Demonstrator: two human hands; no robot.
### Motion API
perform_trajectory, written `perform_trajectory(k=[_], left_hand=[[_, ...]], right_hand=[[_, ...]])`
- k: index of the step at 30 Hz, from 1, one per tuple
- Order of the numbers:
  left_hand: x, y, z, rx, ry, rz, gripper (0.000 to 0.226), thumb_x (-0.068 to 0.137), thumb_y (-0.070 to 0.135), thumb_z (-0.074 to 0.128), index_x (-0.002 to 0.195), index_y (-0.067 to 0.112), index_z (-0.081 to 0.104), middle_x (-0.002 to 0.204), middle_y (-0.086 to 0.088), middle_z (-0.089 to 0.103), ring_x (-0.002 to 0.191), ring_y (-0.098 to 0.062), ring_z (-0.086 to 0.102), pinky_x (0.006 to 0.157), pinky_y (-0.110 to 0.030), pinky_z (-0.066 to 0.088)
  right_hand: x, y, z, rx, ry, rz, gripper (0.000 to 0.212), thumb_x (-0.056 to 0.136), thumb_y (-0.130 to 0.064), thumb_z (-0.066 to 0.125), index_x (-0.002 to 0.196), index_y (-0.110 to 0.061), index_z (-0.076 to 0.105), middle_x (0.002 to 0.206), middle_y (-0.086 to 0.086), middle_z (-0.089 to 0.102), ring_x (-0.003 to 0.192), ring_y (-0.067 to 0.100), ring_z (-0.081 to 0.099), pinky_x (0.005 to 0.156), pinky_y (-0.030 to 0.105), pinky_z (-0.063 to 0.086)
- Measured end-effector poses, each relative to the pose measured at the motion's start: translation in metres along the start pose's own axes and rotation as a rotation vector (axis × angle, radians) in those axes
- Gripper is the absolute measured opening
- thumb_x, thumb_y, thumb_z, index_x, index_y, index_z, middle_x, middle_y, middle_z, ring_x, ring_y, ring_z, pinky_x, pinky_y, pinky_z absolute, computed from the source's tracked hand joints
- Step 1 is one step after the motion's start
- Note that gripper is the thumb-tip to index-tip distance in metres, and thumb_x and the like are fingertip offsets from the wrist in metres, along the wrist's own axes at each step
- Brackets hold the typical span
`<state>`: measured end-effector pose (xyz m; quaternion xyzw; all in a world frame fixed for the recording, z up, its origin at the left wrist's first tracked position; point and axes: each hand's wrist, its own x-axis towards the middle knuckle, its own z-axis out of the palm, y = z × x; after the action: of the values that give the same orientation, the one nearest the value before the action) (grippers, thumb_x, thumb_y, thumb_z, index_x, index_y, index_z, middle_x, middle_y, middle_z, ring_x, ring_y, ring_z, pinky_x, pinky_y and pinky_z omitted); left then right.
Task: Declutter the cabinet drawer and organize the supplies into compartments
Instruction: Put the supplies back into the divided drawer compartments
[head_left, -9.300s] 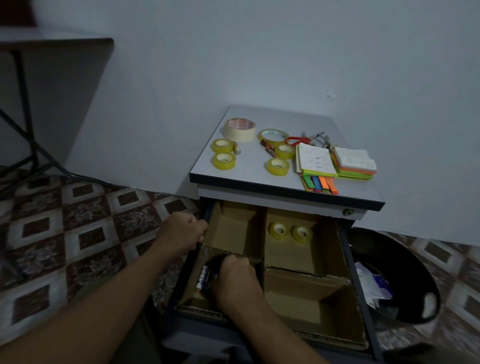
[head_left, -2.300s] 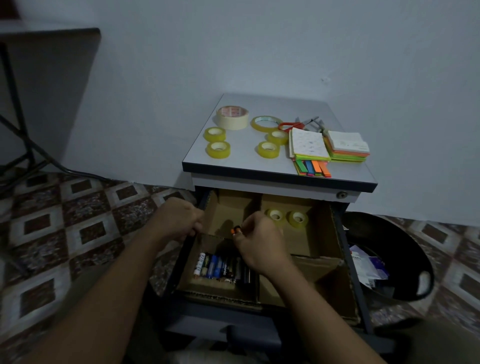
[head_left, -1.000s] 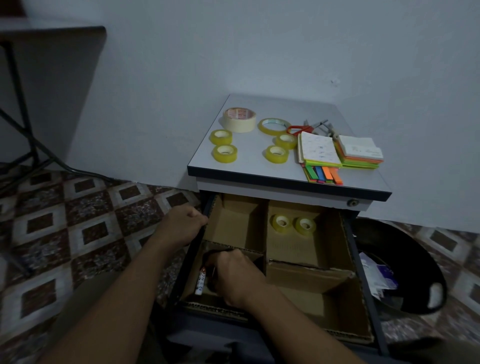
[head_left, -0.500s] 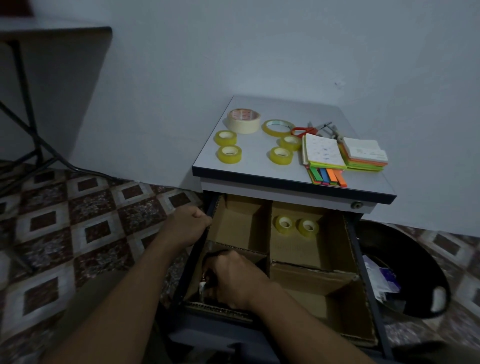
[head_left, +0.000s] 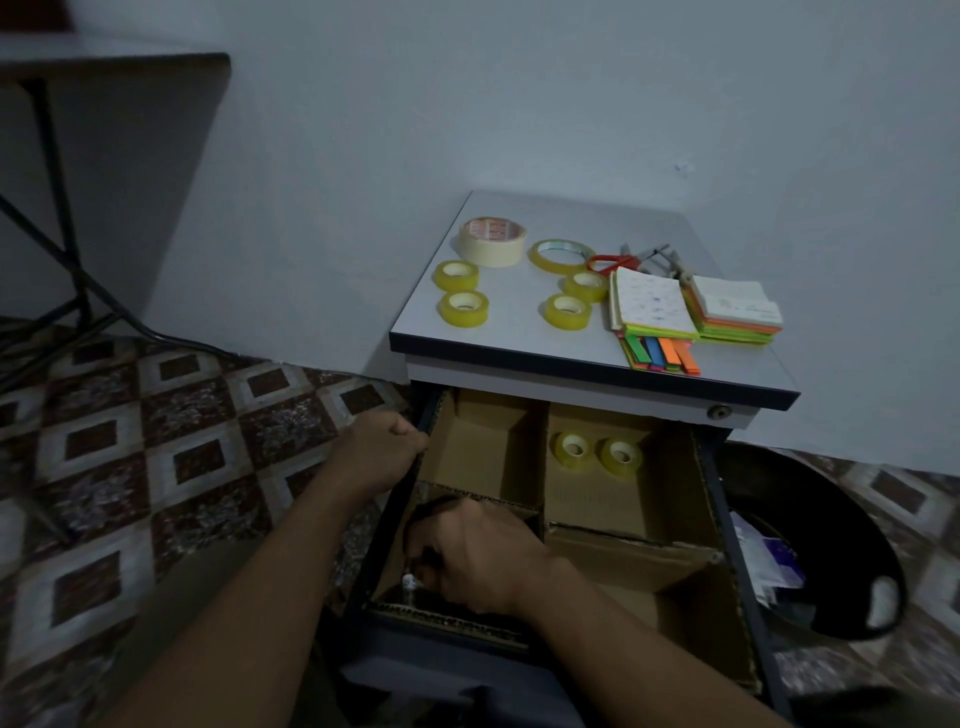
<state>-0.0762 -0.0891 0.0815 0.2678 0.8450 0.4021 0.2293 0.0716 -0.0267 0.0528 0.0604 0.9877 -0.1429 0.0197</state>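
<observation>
2 hands are at the drawer (head_left: 723, 509). The left hand (head_left: 382, 452) grips its left rim with fingers curled over the edge, bracing it. The right hand (head_left: 478, 556) is down in the front-left compartment (head_left: 393, 564) with fingers bent downward. I cannot tell whether they hold anything, because the hand covers what lies beneath. Only 1 small pale tip (head_left: 409, 581), probably a battery end, shows beside the knuckles.

To do this step well, I would lay the small pieces side by side against the cardboard wall, keep the left hand bracing, and lift the right hand straight up so nothing rolls.

The count:
- The drawer has 4 compartments.
- The back-right compartment (head_left: 597, 501) holds 2 small yellow tape rolls (head_left: 573, 448).
- The cabinet top (head_left: 509, 338) carries:
  - 4 small yellow rolls (head_left: 464, 308)
  - 1 masking tape roll (head_left: 492, 241)
  - 1 clear tape ring (head_left: 561, 254)
  - 1 pair of red-handled scissors (head_left: 610, 263)
  - 2 note stacks (head_left: 654, 304)
  - 1 fan of coloured flags (head_left: 662, 353)
</observation>
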Motion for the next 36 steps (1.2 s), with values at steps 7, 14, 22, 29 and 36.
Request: perform_trajectory(k=[7,14,22,29,36], left_hand=[[-0.002,0.003,-0.001,-0.003,0.000,-0.004,0.019,0.093,0.024,0.063,0.087,0.007,0.068,0.085,-0.006,0.066,0.074,-0.016,0.058,0.062,-0.026,0.044],[-0.002,0.002,-0.005,-0.065,-0.026,-0.027,0.023,0.094,0.028,0.062,0.085,0.007,0.066,0.083,-0.008,0.065,0.073,-0.018,0.058,0.064,-0.027,0.044],[0.000,0.000,-0.007,-0.088,-0.041,-0.034,0.022,0.094,0.027,0.063,0.078,0.012,0.063,0.081,-0.006,0.063,0.074,-0.019,0.057,0.065,-0.027,0.043],[0.000,0.001,-0.006,-0.052,-0.028,-0.015,0.024,0.094,0.028,0.062,0.074,0.013,0.062,0.077,-0.005,0.063,0.071,-0.018,0.057,0.065,-0.027,0.043],[-0.001,0.001,-0.005,-0.003,-0.010,0.000,0.024,0.095,0.029,0.061,0.081,0.009,0.065,0.081,-0.005,0.064,0.074,-0.018,0.058,0.070,-0.029,0.048]], right_hand=[[0.002,-0.003,0.004,0.015,-0.193,0.004,0.031,0.091,-0.021,0.062,0.121,-0.022,0.067,0.115,0.012,0.066,0.098,0.031,0.062,0.081,0.036,0.054],[-0.001,-0.002,0.002,0.029,-0.250,-0.012,0.039,0.092,-0.007,0.055,0.129,-0.019,0.061,0.120,0.017,0.060,0.103,0.035,0.059,0.077,0.032,0.047],[-0.004,-0.008,-0.003,-0.112,-0.315,-0.062,0.035,0.100,-0.010,0.046,0.131,-0.016,0.062,0.121,0.022,0.060,0.103,0.040,0.060,0.071,0.033,0.044],[-0.009,-0.010,-0.020,-0.100,-0.258,-0.049,0.025,0.095,-0.016,0.055,0.117,-0.018,0.068,0.109,0.016,0.067,0.094,0.035,0.064,0.071,0.034,0.049],[-0.012,-0.003,-0.035,-0.290,-0.233,0.027,0.022,0.095,-0.012,0.058,0.117,-0.008,0.058,0.106,0.015,0.064,0.088,0.030,0.064,0.068,0.039,0.058]])
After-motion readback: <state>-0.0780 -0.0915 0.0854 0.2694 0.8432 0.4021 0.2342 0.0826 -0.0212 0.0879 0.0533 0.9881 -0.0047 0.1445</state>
